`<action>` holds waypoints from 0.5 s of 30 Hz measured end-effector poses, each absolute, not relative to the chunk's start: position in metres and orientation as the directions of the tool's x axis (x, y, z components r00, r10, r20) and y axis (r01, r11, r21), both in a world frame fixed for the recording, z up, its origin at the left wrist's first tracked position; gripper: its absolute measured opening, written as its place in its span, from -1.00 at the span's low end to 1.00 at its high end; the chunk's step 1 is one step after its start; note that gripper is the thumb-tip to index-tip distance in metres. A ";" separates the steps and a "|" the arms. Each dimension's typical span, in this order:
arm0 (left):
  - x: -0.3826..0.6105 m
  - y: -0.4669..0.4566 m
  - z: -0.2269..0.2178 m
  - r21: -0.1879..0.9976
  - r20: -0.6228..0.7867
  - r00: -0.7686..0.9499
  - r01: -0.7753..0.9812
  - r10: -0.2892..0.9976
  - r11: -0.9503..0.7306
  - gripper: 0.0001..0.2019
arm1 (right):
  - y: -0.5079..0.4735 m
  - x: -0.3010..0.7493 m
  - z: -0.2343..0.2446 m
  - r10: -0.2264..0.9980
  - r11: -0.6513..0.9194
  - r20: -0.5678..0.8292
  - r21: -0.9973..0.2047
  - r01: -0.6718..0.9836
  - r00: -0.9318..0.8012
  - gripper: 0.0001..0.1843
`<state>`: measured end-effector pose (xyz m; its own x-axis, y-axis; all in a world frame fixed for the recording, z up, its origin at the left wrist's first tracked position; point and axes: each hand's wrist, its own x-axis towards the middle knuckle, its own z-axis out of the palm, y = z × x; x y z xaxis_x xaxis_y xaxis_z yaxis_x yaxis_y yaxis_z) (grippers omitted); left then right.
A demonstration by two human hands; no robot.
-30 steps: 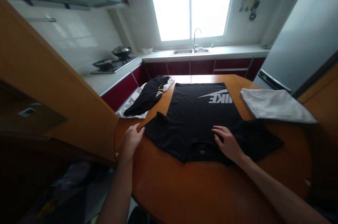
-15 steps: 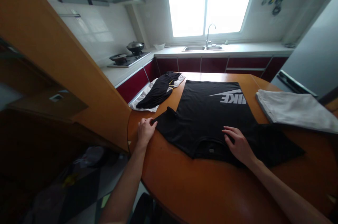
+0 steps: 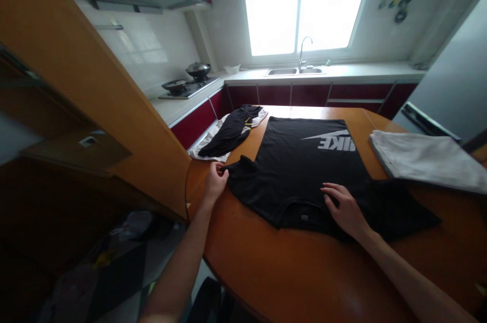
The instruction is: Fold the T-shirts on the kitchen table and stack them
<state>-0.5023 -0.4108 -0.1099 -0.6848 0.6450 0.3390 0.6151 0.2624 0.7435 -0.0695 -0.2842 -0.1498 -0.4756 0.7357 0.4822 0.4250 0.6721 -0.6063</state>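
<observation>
A black T-shirt [image 3: 304, 166] with a white logo lies spread flat on the round wooden table [image 3: 266, 272], its collar toward me. My left hand [image 3: 215, 181] is closed in a pinch on the tip of the shirt's left sleeve at the table's left edge. My right hand [image 3: 344, 206] lies flat with fingers spread on the shirt just right of the collar, pressing the cloth down.
A folded white cloth [image 3: 426, 160] lies on the table's right side. A black garment on a white one [image 3: 228, 133] drapes over the far left edge. A wooden partition [image 3: 95, 90] stands at left. Counter, stove [image 3: 182, 87] and sink [image 3: 297, 70] run behind.
My left hand moved along the table edge to the sleeve tip and closed on it. My right hand stayed flat on the shirt. The camera shifted left.
</observation>
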 end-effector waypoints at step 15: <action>-0.426 -0.321 -0.062 0.741 0.419 -0.263 0.653 0.869 -0.160 -0.77 | -0.283 -0.064 -0.148 0.763 0.641 0.461 -0.631 0.438 -0.452 -0.76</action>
